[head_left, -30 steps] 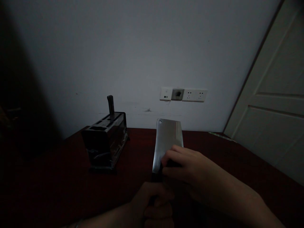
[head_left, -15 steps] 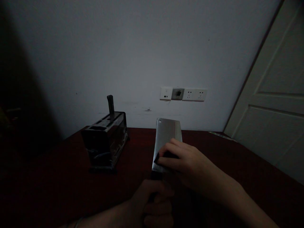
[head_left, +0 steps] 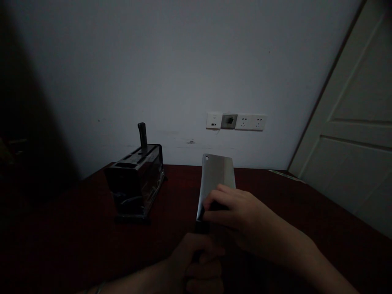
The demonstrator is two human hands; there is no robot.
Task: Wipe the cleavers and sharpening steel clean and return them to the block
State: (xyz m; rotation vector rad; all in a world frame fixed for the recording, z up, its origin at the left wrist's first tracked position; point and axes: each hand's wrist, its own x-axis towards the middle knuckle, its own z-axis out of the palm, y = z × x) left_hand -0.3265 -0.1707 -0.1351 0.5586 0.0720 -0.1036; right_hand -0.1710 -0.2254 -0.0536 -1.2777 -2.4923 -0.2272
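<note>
A steel cleaver (head_left: 216, 176) points away from me over the dark red table (head_left: 76, 241), its broad blade facing up. My left hand (head_left: 199, 265) is wrapped round its dark handle at the bottom middle. My right hand (head_left: 239, 212) lies on the near part of the blade with its fingers curled, and something dark shows between them; I cannot make out what. A dark knife block (head_left: 136, 181) stands to the left near the wall, with one knife handle (head_left: 142, 135) sticking up from a slot.
A white wall with a strip of sockets (head_left: 235, 121) rises behind the table. A white door (head_left: 352, 147) stands at the right. A thin flat object (head_left: 286, 175) lies at the table's far right edge. The far left is in deep shadow.
My right hand slid a little forward along the blade, then back slightly and to the left. My left hand kept its grip on the handle.
</note>
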